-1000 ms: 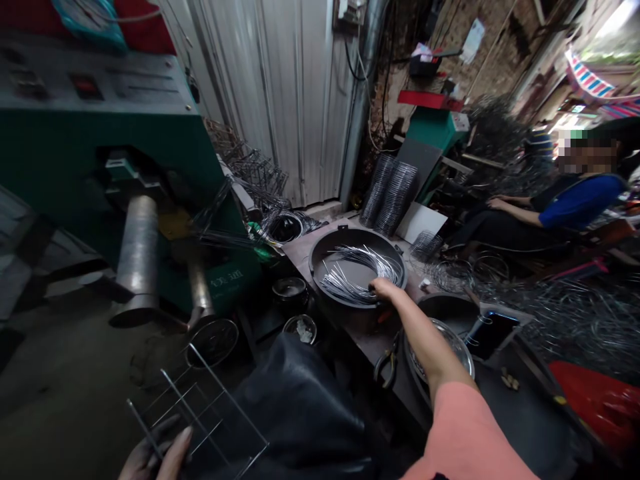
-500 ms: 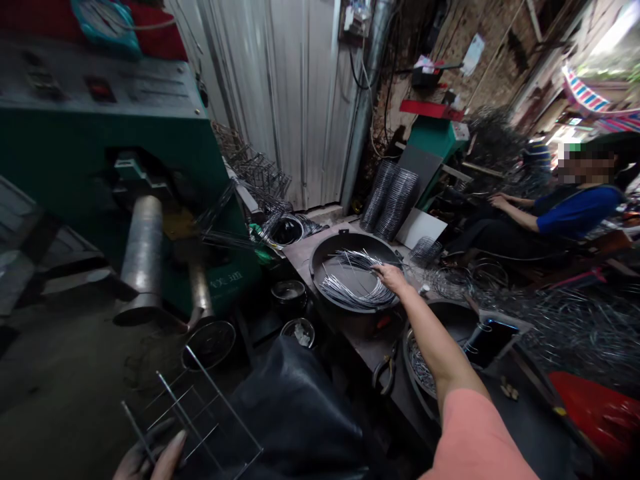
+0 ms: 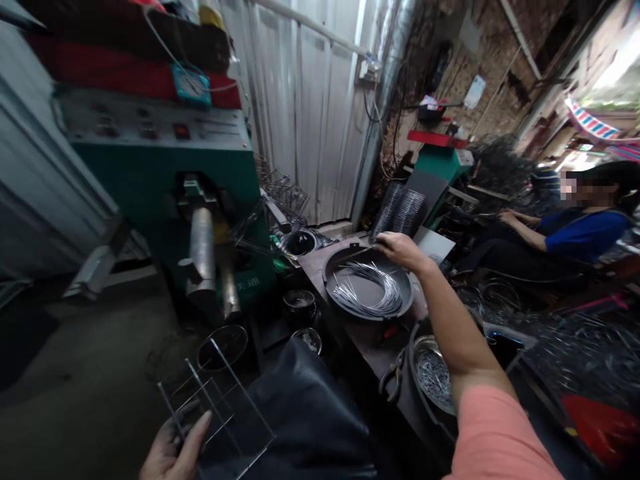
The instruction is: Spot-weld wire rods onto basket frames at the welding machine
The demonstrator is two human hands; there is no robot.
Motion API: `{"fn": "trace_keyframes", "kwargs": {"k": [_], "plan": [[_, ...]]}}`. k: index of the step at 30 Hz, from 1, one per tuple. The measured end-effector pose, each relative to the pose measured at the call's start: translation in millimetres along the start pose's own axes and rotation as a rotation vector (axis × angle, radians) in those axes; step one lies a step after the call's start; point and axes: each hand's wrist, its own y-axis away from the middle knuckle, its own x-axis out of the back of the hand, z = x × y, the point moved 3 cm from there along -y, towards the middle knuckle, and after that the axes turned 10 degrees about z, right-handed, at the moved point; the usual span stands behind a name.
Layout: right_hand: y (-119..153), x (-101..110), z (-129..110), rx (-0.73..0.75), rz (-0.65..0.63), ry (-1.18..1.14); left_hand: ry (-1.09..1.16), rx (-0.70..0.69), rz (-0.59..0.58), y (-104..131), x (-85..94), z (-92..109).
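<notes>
My left hand, at the lower left, is closed on a small wire rack of thin crossed metal rods, its free rod ends pointing up and away from me. My right hand reaches out over the far rim of a round dark pan. Its fingers are pinched on a thin metal wire that points left across the pan. Below, a loose ring of curved metal wires lies in the pan. A dark apron covers my lap beneath the rack.
A green machine with metal cylinders sticking out stands at left. Pliers rest beside a bowl of small metal pieces. Stacked wire rings stand beyond the pan. A co-worker in a blue top sits at right among tangled wire.
My right hand has lifted from the wires in the pan toward its far rim, with a wire in its fingers. The view has swung left. My left hand keeps hold of the rack.
</notes>
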Motion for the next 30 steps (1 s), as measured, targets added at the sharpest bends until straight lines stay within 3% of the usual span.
{"fn": "trace_keyframes", "kwargs": {"k": [2, 4, 9, 12, 16, 21, 26, 30], "plan": [[11.8, 5.9, -19.1, 0.015, 0.029, -0.269, 0.045, 0.026, 0.008, 4.8, 0.8, 5.5], [20.3, -3.1, -39.9, 0.015, 0.033, -0.503, 0.089, 0.020, 0.009, 8.1, 2.8, 12.1], [20.9, -63.0, -94.9, -0.047, 0.037, -0.880, 0.201, -0.083, -0.003, -0.5, 10.3, 37.1], [19.2, -97.3, -123.5, -0.106, 0.023, -1.012, 0.253, -0.208, 0.080, -21.9, 17.4, 52.6], [23.6, -123.4, -148.1, -0.122, 0.059, -1.078, 0.268, -0.312, 0.153, -54.1, 24.0, 60.9], [28.5, -155.5, -161.1, -0.060, -0.041, -1.038, 0.274, -0.276, 0.079, -80.0, 19.4, 56.2], [25.8, -196.5, -160.9, -0.006, 0.031, -0.966, 0.318, -0.157, -0.038, -89.7, 0.5, 48.4], [20.2, -218.7, -165.6, 0.050, 0.014, -0.942, 0.316, -0.088, -0.091, -89.4, -13.8, 45.0]]}}
